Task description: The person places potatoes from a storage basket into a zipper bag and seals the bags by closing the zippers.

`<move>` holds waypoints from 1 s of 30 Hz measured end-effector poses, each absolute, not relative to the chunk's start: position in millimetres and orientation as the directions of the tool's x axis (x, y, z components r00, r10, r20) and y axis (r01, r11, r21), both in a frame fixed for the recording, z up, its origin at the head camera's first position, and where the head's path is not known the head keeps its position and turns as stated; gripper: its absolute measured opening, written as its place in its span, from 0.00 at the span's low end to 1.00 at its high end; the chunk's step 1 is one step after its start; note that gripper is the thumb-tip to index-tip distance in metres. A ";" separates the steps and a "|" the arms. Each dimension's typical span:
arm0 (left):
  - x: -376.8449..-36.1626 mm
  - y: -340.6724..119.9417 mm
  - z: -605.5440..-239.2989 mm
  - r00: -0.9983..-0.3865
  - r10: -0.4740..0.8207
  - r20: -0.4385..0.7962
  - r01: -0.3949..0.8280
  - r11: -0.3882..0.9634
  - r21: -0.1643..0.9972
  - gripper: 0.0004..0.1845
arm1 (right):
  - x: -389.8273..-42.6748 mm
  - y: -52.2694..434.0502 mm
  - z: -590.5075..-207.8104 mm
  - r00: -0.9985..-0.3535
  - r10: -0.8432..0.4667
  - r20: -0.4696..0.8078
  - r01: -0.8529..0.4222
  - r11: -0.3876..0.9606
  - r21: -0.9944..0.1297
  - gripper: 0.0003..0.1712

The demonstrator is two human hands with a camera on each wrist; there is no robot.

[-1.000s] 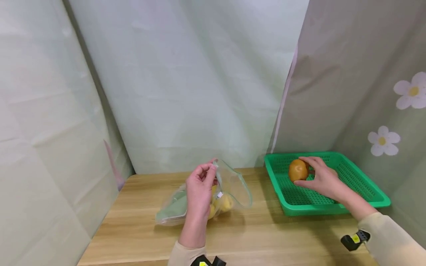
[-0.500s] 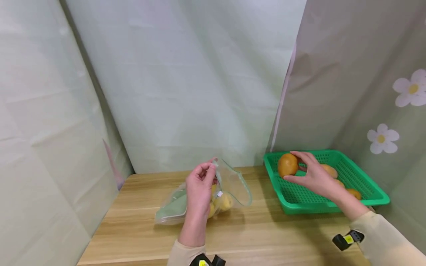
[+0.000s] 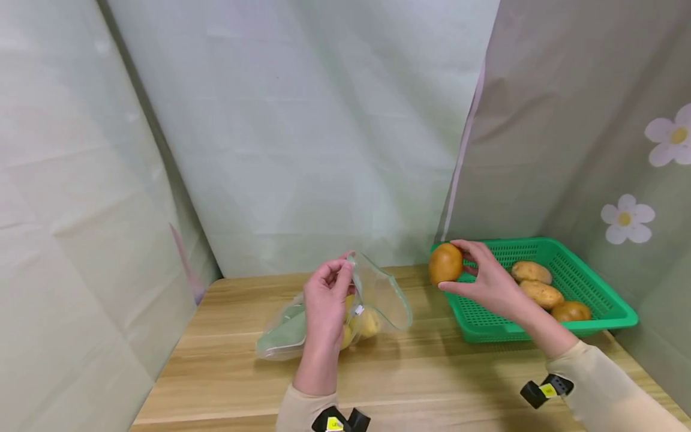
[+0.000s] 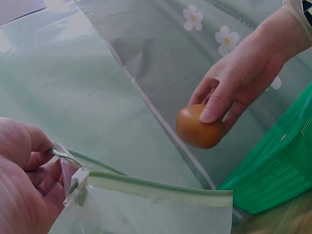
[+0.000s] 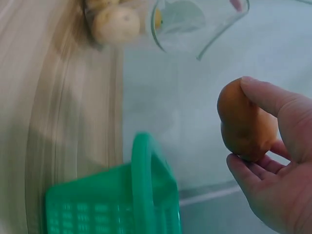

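My left hand [image 3: 326,294] pinches the mouth edge of a clear zip bag [image 3: 391,300] lying on the table. The bag's mouth gapes toward the right, and its white slider [image 4: 83,175] shows near my fingers in the left wrist view. Yellowish potatoes [image 5: 117,24] lie inside the bag. Between thumb and fingers, my right hand [image 3: 491,282] holds a smooth brown potato [image 3: 445,265] in the air, over the left rim of a green basket [image 3: 496,333]. The right wrist view shows this potato as lumpy, apart from the bag.
Three potatoes [image 3: 541,294] are visible in the basket, at its right side. The wooden table [image 3: 216,372] stretches forward to pale curtains [image 3: 324,150], which also hang at both sides. Flowers are printed on the right curtain.
My right hand has carried the potato leftward from above the basket's middle to its left rim, uncovering the potatoes behind. My left hand and the bag have stayed nearly still.
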State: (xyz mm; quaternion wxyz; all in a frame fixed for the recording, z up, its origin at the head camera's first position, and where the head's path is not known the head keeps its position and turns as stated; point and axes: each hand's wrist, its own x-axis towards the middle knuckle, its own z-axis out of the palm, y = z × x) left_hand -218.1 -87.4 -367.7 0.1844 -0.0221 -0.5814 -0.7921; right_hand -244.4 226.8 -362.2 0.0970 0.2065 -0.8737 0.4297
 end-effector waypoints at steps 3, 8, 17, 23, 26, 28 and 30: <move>-218.4 -86.4 -367.4 -0.932 -0.266 0.248 0.318 -0.263 0.911 0.06 | -243.5 218.5 -363.6 -0.900 -0.277 0.336 -0.435 0.531 -0.727 0.51; -217.9 -86.4 -367.3 -0.931 -0.269 0.247 0.317 -0.263 0.911 0.05 | -243.1 206.5 -364.8 -0.908 -0.272 0.318 -0.416 0.506 -0.755 0.52; -218.3 -87.3 -367.6 -0.930 -0.269 0.251 0.322 -0.265 0.909 0.05 | -239.7 180.4 -365.5 -0.898 -0.286 0.335 -0.434 0.443 -0.785 0.51; -217.5 -87.5 -366.9 -0.930 -0.271 0.249 0.320 -0.263 0.910 0.06 | -239.7 165.7 -369.0 -0.888 -0.299 0.349 -0.449 0.403 -0.797 0.50; -217.4 -87.0 -367.2 -0.930 -0.269 0.250 0.321 -0.264 0.910 0.06 | -239.2 159.5 -370.5 -0.882 -0.313 0.352 -0.457 0.388 -0.800 0.49; -217.5 -86.5 -367.3 -0.930 -0.269 0.253 0.322 -0.260 0.910 0.05 | -238.8 155.4 -371.1 -0.878 -0.321 0.355 -0.463 0.379 -0.802 0.48; -217.6 -86.2 -367.1 -0.928 -0.271 0.256 0.326 -0.257 0.910 0.05 | -238.8 150.9 -371.5 -0.875 -0.327 0.358 -0.467 0.370 -0.803 0.47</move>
